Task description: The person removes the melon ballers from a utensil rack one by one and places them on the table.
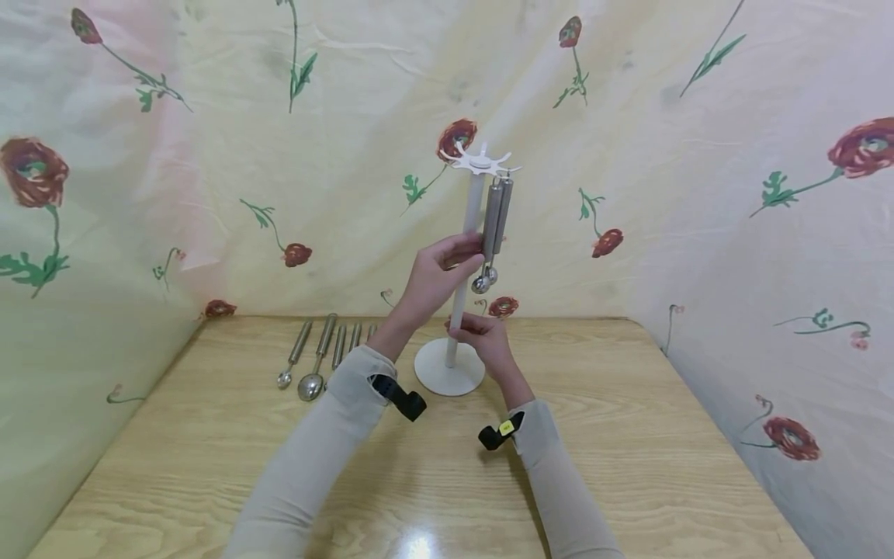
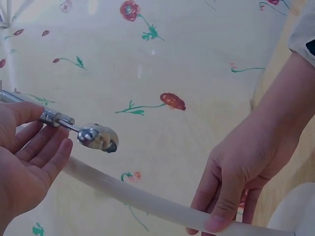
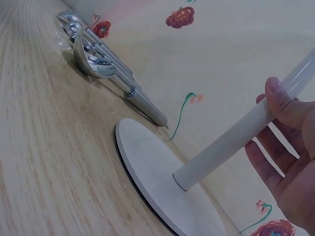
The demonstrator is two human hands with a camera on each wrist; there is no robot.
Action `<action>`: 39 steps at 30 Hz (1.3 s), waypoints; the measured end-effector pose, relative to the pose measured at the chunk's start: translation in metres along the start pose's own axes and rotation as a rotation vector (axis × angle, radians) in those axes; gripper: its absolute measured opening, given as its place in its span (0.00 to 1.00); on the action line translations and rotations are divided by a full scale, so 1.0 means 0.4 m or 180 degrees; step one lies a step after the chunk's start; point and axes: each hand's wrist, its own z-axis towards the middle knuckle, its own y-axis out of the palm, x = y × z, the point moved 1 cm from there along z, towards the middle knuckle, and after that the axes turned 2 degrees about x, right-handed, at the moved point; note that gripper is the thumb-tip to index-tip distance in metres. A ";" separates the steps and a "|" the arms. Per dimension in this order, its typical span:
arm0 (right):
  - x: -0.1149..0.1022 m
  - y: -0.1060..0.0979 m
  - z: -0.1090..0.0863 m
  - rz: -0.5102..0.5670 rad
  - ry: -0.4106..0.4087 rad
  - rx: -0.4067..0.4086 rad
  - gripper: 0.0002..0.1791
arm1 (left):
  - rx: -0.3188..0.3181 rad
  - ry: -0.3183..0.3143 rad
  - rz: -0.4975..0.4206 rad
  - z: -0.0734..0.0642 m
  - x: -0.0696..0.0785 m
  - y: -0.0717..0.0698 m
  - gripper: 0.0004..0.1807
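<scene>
A white stand (image 1: 448, 378) with a round base, a pole and a hooked top ring rises from the table. Two small round-bowled metal spoons hang side by side at the ring's right. My left hand (image 1: 438, 279) pinches the lower handle of the nearer spoon (image 1: 492, 213) between thumb and fingers; in the left wrist view its shiny bowl (image 2: 93, 136) sticks out past the fingertips. Lower down, my right hand (image 1: 485, 341) holds the pole (image 3: 224, 142) with thumb and fingers, above the base.
Several more metal spoons (image 1: 311, 386) lie in a row on the wooden table (image 1: 615, 466), left of the stand; my left forearm hides part of them. A flower-printed cloth (image 1: 363, 171) hangs behind and along the sides.
</scene>
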 end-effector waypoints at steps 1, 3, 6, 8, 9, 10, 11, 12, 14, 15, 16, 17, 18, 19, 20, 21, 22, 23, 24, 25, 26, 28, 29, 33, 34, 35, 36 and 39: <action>0.001 -0.001 0.001 -0.0011 0.0000 -0.0004 0.19 | -0.0007 -0.0034 -0.0009 0.002 -0.001 0.000 0.21; 0.003 -0.002 0.002 -0.0020 0.0015 -0.0005 0.19 | -0.0020 -0.0091 -0.0038 0.006 -0.003 0.002 0.21; 0.002 -0.002 0.003 -0.0027 0.0073 0.0003 0.18 | -0.0022 -0.0152 -0.0078 0.012 -0.005 0.005 0.21; -0.003 -0.001 0.002 -0.0010 0.0118 -0.0005 0.17 | -0.0016 -0.0178 -0.0102 0.015 -0.006 0.007 0.21; -0.007 -0.001 0.000 0.0003 0.0134 -0.0012 0.17 | -0.0012 -0.0187 -0.0115 0.016 -0.007 0.007 0.22; -0.014 0.001 -0.003 0.0005 0.0144 -0.0020 0.17 | -0.0003 -0.0197 -0.0122 0.017 -0.008 0.007 0.22; -0.022 0.002 -0.007 0.0001 0.0141 -0.0037 0.17 | 0.0001 -0.0202 -0.0131 0.017 -0.008 0.008 0.22; -0.032 0.004 -0.011 -0.0008 0.0137 -0.0050 0.17 | 0.0004 -0.0205 -0.0135 0.017 -0.009 0.008 0.22; -0.045 0.006 -0.017 -0.0021 0.0110 -0.0077 0.18 | 0.0013 -0.0194 -0.0134 0.019 -0.011 0.008 0.22; -0.052 0.006 -0.020 -0.0028 0.0092 -0.0089 0.19 | 0.0019 -0.0188 -0.0131 0.019 -0.012 0.008 0.21; -0.056 0.006 -0.022 -0.0038 0.0075 -0.0100 0.19 | 0.0025 -0.0182 -0.0124 0.020 -0.013 0.008 0.21; -0.057 0.006 -0.022 -0.0038 0.0068 -0.0105 0.20 | 0.0034 -0.0177 -0.0125 0.020 -0.014 0.009 0.21; -0.050 0.005 -0.019 -0.0023 0.0072 -0.0101 0.20 | 0.0044 -0.0174 -0.0122 0.021 -0.014 0.009 0.21; -0.042 0.003 -0.015 -0.0026 0.0070 -0.0098 0.20 | 0.0055 -0.0175 -0.0124 0.021 -0.014 0.009 0.21; -0.035 0.001 -0.013 -0.0026 0.0072 -0.0091 0.20 | 0.0064 -0.0182 -0.0134 0.021 -0.013 0.010 0.21; -0.026 -0.001 -0.009 -0.0033 0.0097 -0.0073 0.20 | 0.0073 -0.0193 -0.0136 0.021 -0.012 0.011 0.21; -0.016 -0.003 -0.004 -0.0045 0.0110 -0.0060 0.20 | 0.0081 -0.0206 -0.0148 0.022 -0.012 0.011 0.21; -0.006 -0.004 0.000 -0.0061 0.0122 -0.0044 0.20 | 0.0086 -0.0224 -0.0167 0.022 -0.011 0.012 0.21; 0.002 -0.005 0.003 -0.0077 0.0136 -0.0035 0.19 | 0.0091 -0.0242 -0.0176 0.022 -0.010 0.013 0.21; 0.005 -0.006 0.004 -0.0102 0.0136 -0.0028 0.19 | 0.0097 -0.0263 -0.0186 0.023 -0.009 0.013 0.21; 0.007 -0.006 0.004 -0.0114 0.0139 -0.0018 0.19 | 0.0102 -0.0281 -0.0193 0.023 -0.008 0.013 0.21; 0.009 -0.006 0.004 -0.0136 0.0121 -0.0017 0.19 | 0.0113 -0.0327 -0.0216 0.023 -0.007 0.013 0.21; 0.009 -0.006 0.004 -0.0149 0.0113 -0.0015 0.19 | 0.0117 -0.0348 -0.0230 0.023 -0.006 0.012 0.21; 0.009 -0.006 0.004 -0.0185 0.0085 -0.0002 0.19 | 0.0120 -0.0399 -0.0266 0.022 -0.003 0.011 0.21; 0.009 -0.006 0.004 -0.0188 0.0083 0.0001 0.19 | 0.0116 -0.0399 -0.0286 0.021 -0.002 0.010 0.21; 0.009 -0.006 0.004 -0.0188 0.0078 0.0002 0.20 | 0.0111 -0.0401 -0.0306 0.021 0.000 0.010 0.21; 0.008 -0.006 0.003 -0.0182 0.0076 0.0002 0.20 | 0.0106 -0.0400 -0.0319 0.021 0.001 0.010 0.21; 0.005 -0.004 0.001 -0.0159 0.0056 -0.0009 0.20 | 0.0085 -0.0393 -0.0373 0.022 0.007 0.009 0.21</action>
